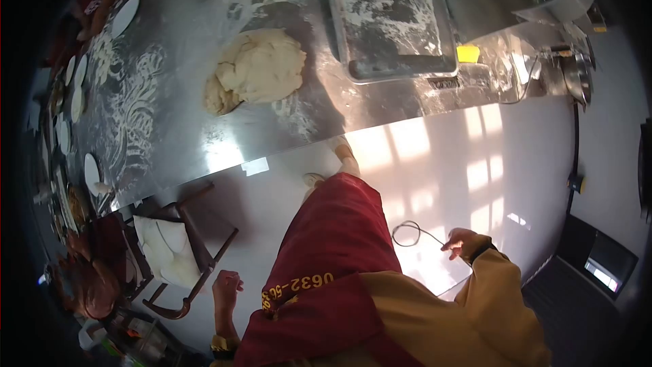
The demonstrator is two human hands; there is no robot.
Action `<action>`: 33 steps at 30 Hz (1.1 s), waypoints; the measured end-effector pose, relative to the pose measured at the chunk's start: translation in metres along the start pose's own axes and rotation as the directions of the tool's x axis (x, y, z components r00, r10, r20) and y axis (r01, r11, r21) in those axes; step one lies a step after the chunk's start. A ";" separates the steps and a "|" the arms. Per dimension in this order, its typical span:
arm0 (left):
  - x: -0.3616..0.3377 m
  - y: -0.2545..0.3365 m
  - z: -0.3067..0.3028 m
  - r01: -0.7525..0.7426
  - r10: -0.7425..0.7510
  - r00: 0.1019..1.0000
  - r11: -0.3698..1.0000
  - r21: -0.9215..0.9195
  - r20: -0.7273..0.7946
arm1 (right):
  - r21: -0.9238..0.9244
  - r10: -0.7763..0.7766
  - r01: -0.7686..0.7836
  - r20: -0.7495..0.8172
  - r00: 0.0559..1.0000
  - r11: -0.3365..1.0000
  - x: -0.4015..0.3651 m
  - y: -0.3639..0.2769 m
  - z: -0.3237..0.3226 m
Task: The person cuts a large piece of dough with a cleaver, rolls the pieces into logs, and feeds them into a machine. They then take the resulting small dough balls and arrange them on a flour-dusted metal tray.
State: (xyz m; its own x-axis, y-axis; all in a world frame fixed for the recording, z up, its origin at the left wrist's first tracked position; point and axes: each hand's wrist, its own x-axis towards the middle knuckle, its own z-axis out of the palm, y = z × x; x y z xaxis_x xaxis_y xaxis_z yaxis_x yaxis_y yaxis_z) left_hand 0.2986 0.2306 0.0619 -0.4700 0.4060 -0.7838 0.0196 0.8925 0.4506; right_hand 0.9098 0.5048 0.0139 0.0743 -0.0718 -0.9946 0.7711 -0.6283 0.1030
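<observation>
Left hand point(227, 290) loosely closed, fingers curled in, between red apron point(333, 234) and chair cushion point(166, 250). Right hand point(462, 243) half-curled; cannot tell whether it grips dark cord point(432, 236) seen at fingertips. Dough point(261, 68) ahead, well apart from both hands, on floured metal table point(180, 137), left of metal tray point(401, 66).
</observation>
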 end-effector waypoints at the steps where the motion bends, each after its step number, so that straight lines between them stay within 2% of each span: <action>1: 0.001 0.001 0.000 -0.007 0.007 1.000 1.000 0.009 0.017 | 0.074 -0.007 0.007 0.006 1.000 0.997 0.001 0.015 0.001; 2: 0.005 0.001 0.001 -0.010 0.009 0.999 0.999 0.031 0.031 | 0.245 -0.282 0.276 -0.009 0.959 0.929 -0.019 0.023 0.015; 3: 0.013 0.002 0.003 -0.011 0.007 0.998 0.998 0.063 0.061 | 0.408 -0.516 0.502 -0.083 0.852 0.763 -0.041 0.033 0.032; 5: 0.022 0.016 0.010 -0.009 -0.003 0.995 0.994 0.110 0.105 | 0.182 -0.678 0.694 -0.145 0.720 0.697 -0.044 0.056 0.051; 6: 0.026 0.033 0.013 -0.007 -0.007 0.994 0.992 0.123 0.111 | 0.246 -0.510 0.511 -0.076 0.857 0.823 -0.032 0.077 0.055; 7: 0.028 0.048 0.015 -0.005 -0.010 0.994 0.991 0.132 0.109 | 0.169 -0.356 0.356 -0.032 0.934 0.919 -0.055 0.058 0.064; 8: 0.031 0.059 0.014 -0.057 0.031 0.992 0.975 0.213 0.122 | -0.435 -0.365 0.373 0.104 0.925 0.820 -0.050 0.062 0.077; 9: 0.033 0.062 0.012 -0.053 0.031 0.994 0.978 0.203 0.108 | -0.525 -0.292 0.340 0.174 0.940 0.780 -0.044 0.073 0.096; 11: 0.037 0.062 0.006 -0.037 0.023 0.997 0.984 0.172 0.079 | -0.430 -0.160 0.245 0.224 0.961 0.869 -0.046 0.097 0.127; 12: 0.042 0.049 0.001 -0.081 0.069 0.993 0.989 0.128 0.093 | -0.348 -0.122 0.200 0.235 0.964 0.916 -0.047 0.112 0.141; 13: 0.044 0.044 -0.002 -0.064 0.052 0.994 0.990 0.124 0.096 | -0.270 -0.097 0.163 0.241 0.966 0.949 -0.050 0.123 0.154; 18: 0.050 0.039 0.002 -0.064 0.040 0.988 0.984 0.166 0.147 | 0.016 -0.072 0.071 0.240 0.968 0.997 -0.057 0.157 0.210; 22: 0.054 0.046 0.009 -0.081 0.061 0.987 0.988 0.134 0.148 | 0.237 -0.107 0.055 0.213 0.971 0.970 -0.036 0.150 0.249; 26: 0.044 0.070 0.007 -0.075 0.047 0.987 0.982 0.175 0.156 | 0.514 -0.154 0.046 0.170 0.973 0.857 -0.008 0.126 0.270; 30: 0.027 0.107 0.014 -0.092 0.053 0.988 0.958 0.272 0.147 | 0.805 -0.180 0.015 0.114 0.977 0.593 0.027 0.086 0.282; 31: 0.027 0.109 0.016 -0.085 0.048 0.988 0.964 0.250 0.148 | 0.855 -0.177 0.013 0.093 0.980 0.519 0.037 0.073 0.286; 32: 0.027 0.110 0.017 -0.075 0.042 0.988 0.971 0.227 0.148 | 0.888 -0.164 0.024 0.059 0.985 0.459 0.049 0.062 0.286; 33: 0.027 0.110 0.017 -0.064 0.035 0.989 0.977 0.201 0.145 | 0.884 -0.132 0.102 -0.046 0.990 0.456 0.061 0.055 0.286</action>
State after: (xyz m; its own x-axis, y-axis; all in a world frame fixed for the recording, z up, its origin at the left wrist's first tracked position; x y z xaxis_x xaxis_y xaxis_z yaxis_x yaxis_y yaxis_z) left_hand 0.3031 0.3431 0.0830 -0.3361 0.4612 -0.8212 0.2268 0.8859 0.4047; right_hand 0.7756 0.2445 -0.0385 0.0005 0.0476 -0.9989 -0.2000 -0.9787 -0.0467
